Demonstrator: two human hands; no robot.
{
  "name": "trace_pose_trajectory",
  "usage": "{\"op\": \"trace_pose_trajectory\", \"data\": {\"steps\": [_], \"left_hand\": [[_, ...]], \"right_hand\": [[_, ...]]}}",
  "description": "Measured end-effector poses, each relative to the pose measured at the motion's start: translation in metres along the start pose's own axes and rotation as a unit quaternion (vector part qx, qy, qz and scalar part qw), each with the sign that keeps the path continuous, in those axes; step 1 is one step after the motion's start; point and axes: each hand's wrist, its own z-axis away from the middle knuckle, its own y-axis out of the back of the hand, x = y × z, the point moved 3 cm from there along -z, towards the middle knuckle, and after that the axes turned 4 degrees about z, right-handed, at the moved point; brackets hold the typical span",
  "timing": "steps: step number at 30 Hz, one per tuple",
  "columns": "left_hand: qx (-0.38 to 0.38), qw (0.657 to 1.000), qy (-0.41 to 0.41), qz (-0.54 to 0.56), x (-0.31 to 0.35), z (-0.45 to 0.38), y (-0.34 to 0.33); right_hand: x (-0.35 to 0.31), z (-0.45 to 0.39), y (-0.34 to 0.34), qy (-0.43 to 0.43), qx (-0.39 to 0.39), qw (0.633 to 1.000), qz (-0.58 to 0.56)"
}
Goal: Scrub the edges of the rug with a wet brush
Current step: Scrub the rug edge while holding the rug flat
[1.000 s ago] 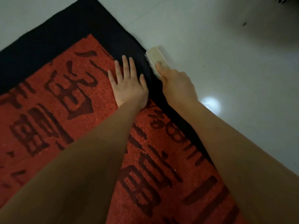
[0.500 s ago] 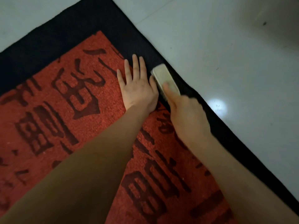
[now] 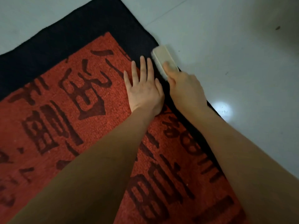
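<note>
Brush (image 3: 163,59) rear hidden under right hand (image 3: 186,88), bristles blurred.

- Floor (image 3: 226,46): pale grey-white tiles, smooth and glossy; fills the upper and right part of the view.
- Grout line (image 3: 168,13): thin, running diagonally towards the top edge.
- Light reflection (image 3: 222,109): round bright patch on the tile, right of centre.
- Dark speck (image 3: 278,27): small mark on the tile, upper right.

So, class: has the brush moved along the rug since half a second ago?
Yes. The brush has slid outward across the rug's black border, from beside the left hand to the edge by the floor.
</note>
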Motion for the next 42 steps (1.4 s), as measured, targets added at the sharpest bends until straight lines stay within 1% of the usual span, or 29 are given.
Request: {"op": "trace_pose_trajectory", "data": {"steps": [2,3,5,7,8,10,12,13,15,17,19,21,23,25,27,28,30,31,33,34,35,37,39,40,42], "left_hand": [[0.0,1.0,0.002,-0.004,-0.001,0.0,0.0],[0.0,1.0,0.004,-0.003,-0.002,0.0,0.0],[-0.003,1.0,0.004,0.003,0.0,-0.001,0.001],[-0.01,1.0,0.004,0.002,0.0,0.0,0.001],[-0.013,1.0,0.003,0.002,0.0,0.0,0.002],[-0.021,1.0,0.01,0.009,-0.002,-0.007,0.003],[-0.051,0.998,0.011,0.022,0.003,-0.001,0.011],[-0.052,0.998,0.008,0.03,0.005,0.008,0.011],[-0.042,0.998,-0.022,0.04,0.012,0.035,0.014],[-0.061,0.995,-0.076,0.022,0.011,0.068,0.012],[-0.077,0.99,-0.116,-0.004,0.005,0.079,0.008],[-0.087,0.99,-0.111,-0.007,0.002,0.07,0.008],[-0.082,0.992,-0.094,-0.018,0.006,0.066,0.006],[-0.079,0.993,-0.082,-0.027,0.01,0.063,0.006],[-0.089,0.993,-0.073,-0.025,0.011,0.064,0.007],[-0.09,0.993,-0.072,-0.027,0.01,0.063,0.006],[-0.082,0.993,-0.075,-0.038,0.009,0.062,0.006],[-0.082,0.993,-0.075,-0.043,0.01,0.062,0.007],[-0.095,0.993,-0.053,-0.041,0.016,0.064,0.006],[-0.094,0.994,-0.039,-0.036,0.022,0.07,0.006],[-0.085,0.995,-0.032,-0.031,0.029,0.08,0.007],[-0.081,0.995,-0.06,-0.012,0.045,0.104,0.004],[-0.082,0.992,-0.099,-0.015,0.047,0.117,-0.001],[-0.079,0.991,-0.106,-0.02,0.044,0.113,-0.002],[-0.075,0.992,-0.1,-0.026,0.038,0.101,-0.002]], "right_hand": [[-0.006,-0.025,0.009,0.007,-0.008,1.0,-0.024],[-0.003,-0.022,0.008,0.004,-0.002,1.0,-0.026],[0.009,0.023,0.007,-0.017,0.004,1.0,-0.001],[0.014,0.085,0.008,-0.041,-0.01,0.999,-0.023],[0.016,0.096,0.009,-0.055,-0.022,0.998,-0.026],[0.02,0.069,0.007,-0.056,-0.01,0.998,-0.017],[0.014,0.046,0.009,-0.058,-0.011,0.998,-0.017],[0.011,0.037,0.006,-0.058,-0.007,0.998,-0.026],[0.01,0.044,-0.001,-0.058,0.002,0.998,-0.036],[0.017,0.083,0.0,-0.059,0.009,0.998,-0.015],[0.032,0.132,0.005,-0.072,-0.014,0.997,-0.015],[0.044,0.178,0.015,-0.097,-0.055,0.994,-0.019],[0.043,0.191,0.022,-0.11,-0.079,0.991,-0.017],[0.036,0.163,0.016,-0.094,-0.048,0.994,-0.006],[0.027,0.137,0.012,-0.082,-0.043,0.995,0.025],[0.028,0.135,0.009,-0.086,-0.036,0.995,0.022],[0.039,0.164,0.007,-0.101,-0.027,0.994,0.016],[0.047,0.194,0.006,-0.111,-0.02,0.993,0.018],[0.053,0.246,0.011,-0.146,-0.029,0.989,0.02],[0.055,0.248,0.012,-0.159,-0.031,0.987,0.023],[0.054,0.235,0.011,-0.158,-0.016,0.987,0.017],[0.043,0.189,0.007,-0.167,-0.002,0.986,-0.005],[0.031,0.154,0.007,-0.145,0.004,0.989,-0.007],[0.031,0.152,0.01,-0.146,0.0,0.989,-0.012],[0.048,0.187,0.014,-0.141,-0.029,0.99,0.005]]}}
